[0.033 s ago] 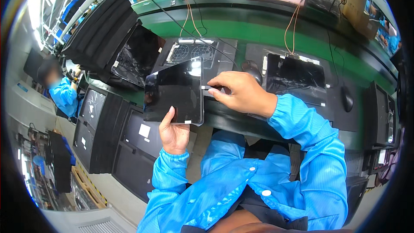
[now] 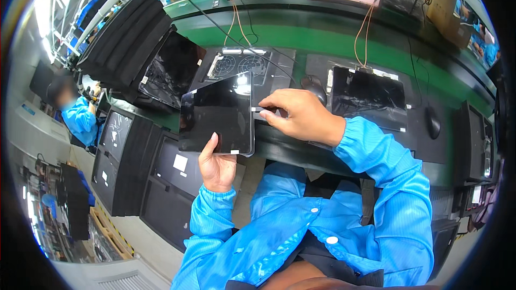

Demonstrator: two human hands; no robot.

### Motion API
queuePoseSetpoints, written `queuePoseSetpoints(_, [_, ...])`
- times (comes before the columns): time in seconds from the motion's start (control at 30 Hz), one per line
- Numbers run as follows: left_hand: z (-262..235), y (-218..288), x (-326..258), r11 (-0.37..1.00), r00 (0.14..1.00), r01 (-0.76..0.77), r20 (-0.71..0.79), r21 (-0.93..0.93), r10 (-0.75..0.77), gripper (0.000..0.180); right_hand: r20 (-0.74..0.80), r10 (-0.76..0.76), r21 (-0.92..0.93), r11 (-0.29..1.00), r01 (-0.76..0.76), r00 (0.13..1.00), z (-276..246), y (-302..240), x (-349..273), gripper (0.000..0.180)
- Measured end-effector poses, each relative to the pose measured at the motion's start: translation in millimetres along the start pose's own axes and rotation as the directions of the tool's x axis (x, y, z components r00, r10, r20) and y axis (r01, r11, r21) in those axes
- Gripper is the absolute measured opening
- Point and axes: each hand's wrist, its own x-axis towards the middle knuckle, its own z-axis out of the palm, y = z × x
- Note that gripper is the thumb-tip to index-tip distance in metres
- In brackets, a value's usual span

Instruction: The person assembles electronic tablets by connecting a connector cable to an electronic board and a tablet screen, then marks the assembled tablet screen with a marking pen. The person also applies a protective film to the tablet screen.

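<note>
Hands are working on a dark tablet (image 2: 217, 113) held up over the near edge of the bench (image 2: 322, 35). The left hand (image 2: 216, 165) is gripping the tablet from below, thumb lying up its glossy face beside a small white label at the bottom edge. The right hand (image 2: 299, 116) is pinching at the tablet's right edge, fingertips closed on a small dark part there; what it is stays too small to tell.

A second tablet (image 2: 368, 96) is lying on the bench just right of the hands, with a white strip along its far edge and an orange cable (image 2: 359, 35) running up from it. A black mouse (image 2: 433, 122) is sitting further right. A brown cardboard box (image 2: 449, 13) is standing at the far right. Left of the hands, black trays (image 2: 115, 45) are leaning in a stack, and below them dark crates (image 2: 140, 166) are carrying a square white label (image 2: 180, 162).
</note>
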Motion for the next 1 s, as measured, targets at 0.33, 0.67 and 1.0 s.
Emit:
queuePoseSetpoints(0.33, [5,7,14,0.983,1.000,-0.006,0.020,0.181,0.002,0.032,0.145,-0.033,-0.107,0.993,0.049,0.989,-1,8,10,0.018])
queuePoseSetpoints(0.67, [8,-1,122,0.965,0.965,0.216,0.117,0.151,-0.234,0.027,0.150,0.147,-0.424,0.903,-0.070,0.978,1,54,20,0.061])
queuePoseSetpoints(1.0, [27,18,164,0.709,0.767,0.587,0.013,0.392,-0.642,0.036,0.182,0.382,-0.521,0.819,-0.241,0.906,9,82,39,0.087])
